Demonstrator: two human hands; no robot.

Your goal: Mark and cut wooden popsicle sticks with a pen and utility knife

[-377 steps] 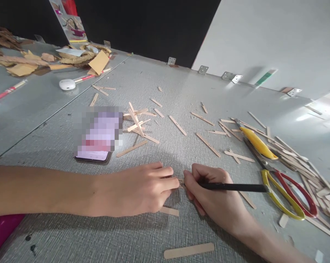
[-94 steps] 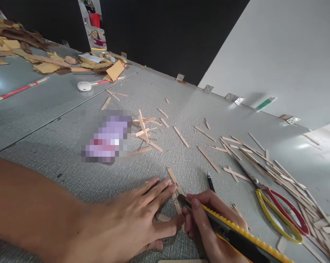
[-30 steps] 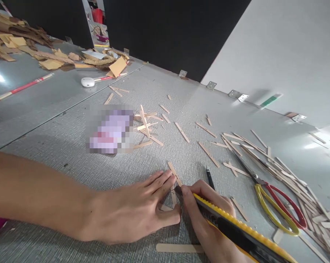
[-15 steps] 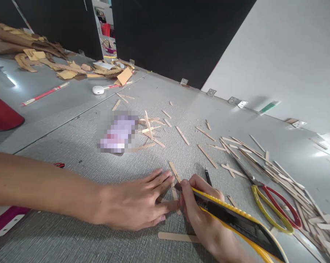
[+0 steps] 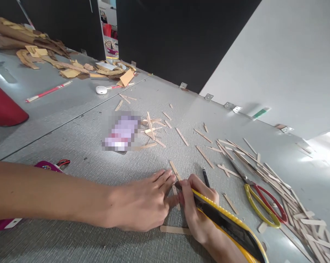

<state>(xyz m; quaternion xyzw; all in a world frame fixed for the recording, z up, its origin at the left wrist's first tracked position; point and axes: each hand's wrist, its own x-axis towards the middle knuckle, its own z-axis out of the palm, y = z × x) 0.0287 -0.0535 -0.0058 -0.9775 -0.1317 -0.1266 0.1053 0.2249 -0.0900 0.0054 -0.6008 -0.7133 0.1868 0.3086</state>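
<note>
My left hand (image 5: pixel 145 202) lies flat on the grey table, fingers stretched out, pressing down a thin wooden stick (image 5: pixel 175 170) that pokes out past the fingertips. My right hand (image 5: pixel 198 208) is closed round a yellow and black utility knife (image 5: pixel 227 226), its tip touching the stick right beside my left fingertips. A black pen (image 5: pixel 206 177) lies just beyond my right hand. Another flat stick (image 5: pixel 173 229) lies under my right wrist, near the table's front.
Red and yellow scissors (image 5: pixel 263 204) lie at the right among a heap of wooden sticks (image 5: pixel 291 197). A phone (image 5: pixel 121 133) lies ahead with more sticks beside it. Cardboard scraps (image 5: pixel 58 62) and a white case (image 5: pixel 101 89) sit at the back left. A red object (image 5: pixel 3 109) stands far left.
Both hands stay on the same stick, my right hand with the knife edging slightly closer to the left fingertips. The view has shifted, showing more of the table's left side.
</note>
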